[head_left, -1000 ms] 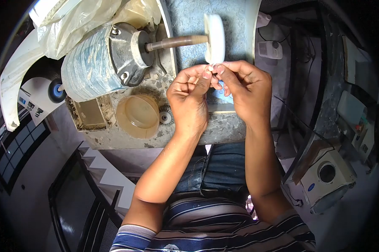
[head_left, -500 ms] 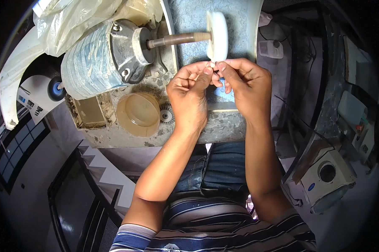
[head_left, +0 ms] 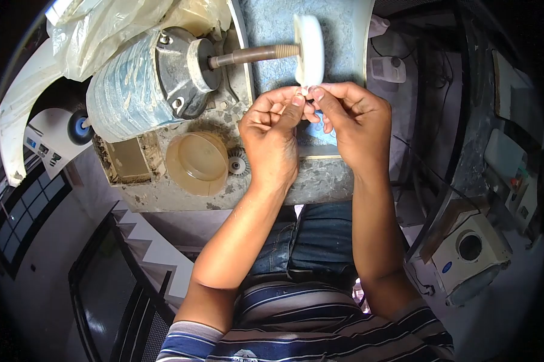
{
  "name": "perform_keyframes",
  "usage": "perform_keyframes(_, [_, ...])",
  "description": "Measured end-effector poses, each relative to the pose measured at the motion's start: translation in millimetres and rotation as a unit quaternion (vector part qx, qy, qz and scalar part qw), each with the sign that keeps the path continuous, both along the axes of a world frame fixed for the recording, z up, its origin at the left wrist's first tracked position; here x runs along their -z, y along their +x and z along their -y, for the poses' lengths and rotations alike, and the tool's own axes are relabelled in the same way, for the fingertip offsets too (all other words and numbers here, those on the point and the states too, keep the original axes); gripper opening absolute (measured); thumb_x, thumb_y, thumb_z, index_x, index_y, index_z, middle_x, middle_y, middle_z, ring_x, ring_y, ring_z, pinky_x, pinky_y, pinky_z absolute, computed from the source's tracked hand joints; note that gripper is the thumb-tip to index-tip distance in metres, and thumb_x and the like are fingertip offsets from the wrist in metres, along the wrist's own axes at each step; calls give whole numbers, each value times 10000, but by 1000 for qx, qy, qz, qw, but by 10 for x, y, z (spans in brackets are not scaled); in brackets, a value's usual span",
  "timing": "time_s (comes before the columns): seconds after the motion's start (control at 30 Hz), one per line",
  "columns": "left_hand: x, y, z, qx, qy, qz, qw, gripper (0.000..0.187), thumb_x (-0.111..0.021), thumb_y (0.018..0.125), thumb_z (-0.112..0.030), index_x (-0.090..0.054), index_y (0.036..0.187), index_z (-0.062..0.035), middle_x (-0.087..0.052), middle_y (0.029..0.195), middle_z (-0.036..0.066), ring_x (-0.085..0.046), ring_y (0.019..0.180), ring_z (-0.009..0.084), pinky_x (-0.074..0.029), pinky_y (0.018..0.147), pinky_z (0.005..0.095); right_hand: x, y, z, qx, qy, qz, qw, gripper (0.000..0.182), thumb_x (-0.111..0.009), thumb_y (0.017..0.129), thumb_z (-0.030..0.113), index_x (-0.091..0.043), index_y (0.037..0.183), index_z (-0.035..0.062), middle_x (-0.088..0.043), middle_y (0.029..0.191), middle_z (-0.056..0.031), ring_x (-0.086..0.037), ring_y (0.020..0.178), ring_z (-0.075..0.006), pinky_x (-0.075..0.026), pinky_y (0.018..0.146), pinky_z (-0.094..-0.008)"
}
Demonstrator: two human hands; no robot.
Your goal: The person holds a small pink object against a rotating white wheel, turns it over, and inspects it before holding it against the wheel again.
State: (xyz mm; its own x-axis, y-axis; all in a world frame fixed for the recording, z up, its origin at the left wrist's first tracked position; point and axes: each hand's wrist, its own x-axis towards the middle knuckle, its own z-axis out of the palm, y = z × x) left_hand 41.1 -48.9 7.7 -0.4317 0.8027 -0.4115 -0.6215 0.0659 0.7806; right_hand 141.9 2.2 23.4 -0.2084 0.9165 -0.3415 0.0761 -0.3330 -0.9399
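A white polishing wheel sits on the end of a motor's tapered, threaded shaft. Right below the wheel's lower edge, my left hand and my right hand meet, thumbs and fingers pinched together. Between the fingertips shows a small pale piece, right at the wheel's rim; its kind is too small to make out. Both hands are closed on it, with most of the piece hidden by the fingers.
The blue-grey motor stands on the worn bench at left. A round tub of cloudy liquid, a small toothed wheel and a rectangular recess lie in front. Plastic sheeting covers the back left. A beige machine stands at right.
The view has shifted very slightly. Both hands keep their pinch at the wheel's lower rim, with only a slight shift of the fingertips.
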Motion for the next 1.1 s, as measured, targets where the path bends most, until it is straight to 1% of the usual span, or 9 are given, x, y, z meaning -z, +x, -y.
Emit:
perform_keyframes(0.1, [-14,-5,-21,-14,-25,43,999,97,-559,880,25,-611,948,70,-657,810,124,-607,678,138,-502,632,255,-4,-21,-6,8,-7,-14,1000,82,-637,848,38,-675,851,-34,-638,653,-23,-542,560,-29,-396,483,-171])
perform_keyframes(0.17, [-55,-16,-15,-4,-37,93,995,123,-559,874,18,-606,963,88,-652,861,136,-610,712,168,-513,666,283,-29,-25,-6,8,-2,-19,1000,79,-633,848,32,-675,848,-35,-641,655,-27,-546,563,-30,-398,485,-171])
perform_keyframes(0.2, [-70,-9,-15,-5,-38,93,995,123,-559,874,18,-606,963,88,-652,861,136,-610,712,168,-513,666,283,-36,-26,-5,8,3,-24,1000,77,-630,848,26,-674,844,-37,-643,657,-30,-550,566,-31,-400,487,-172])
perform_keyframes(0.27, [-90,13,-26,-19,-47,98,994,100,-550,880,24,-616,936,74,-657,794,129,-606,661,147,-505,623,263,-35,-17,-12,9,2,-19,1000,76,-629,848,24,-674,844,-38,-646,661,-33,-552,567,-32,-402,488,-173])
perform_keyframes(0.53, [-85,12,-31,-17,-49,77,996,101,-558,880,12,-617,932,75,-658,796,125,-601,647,146,-498,636,259,-20,-11,-19,-2,0,-27,1000,76,-622,849,17,-673,845,-39,-655,679,-41,-572,577,-42,-412,490,-175])
perform_keyframes(0.6, [-78,4,-30,-12,-48,73,996,99,-560,879,10,-616,929,75,-658,795,124,-602,647,146,-496,637,257,35,1,-31,-5,-6,-6,1000,75,-625,848,24,-673,848,-34,-652,678,-36,-567,571,-42,-411,488,-175])
perform_keyframes(0.8, [-46,-11,-21,-8,-43,36,998,101,-562,881,7,-613,931,79,-656,784,127,-599,645,140,-491,626,245,61,-12,-10,3,-7,-19,1000,75,-629,851,40,-676,847,-19,-645,664,-27,-535,543,-31,-398,477,-174])
perform_keyframes(0.9, [2,-22,-53,2,-44,45,998,121,-560,877,6,-605,954,88,-658,827,135,-614,671,167,-513,657,283,117,0,-36,-2,-13,-10,1000,76,-631,851,43,-676,856,-18,-652,673,-31,-544,553,-30,-398,478,-175])
perform_keyframes(1.1, [55,-15,-26,-3,-36,24,999,93,-563,877,25,-614,940,71,-659,807,121,-606,679,138,-501,644,255,70,-6,-11,-1,-5,3,1000,82,-639,850,51,-675,868,-20,-657,679,-33,-553,566,-32,-404,483,-176])
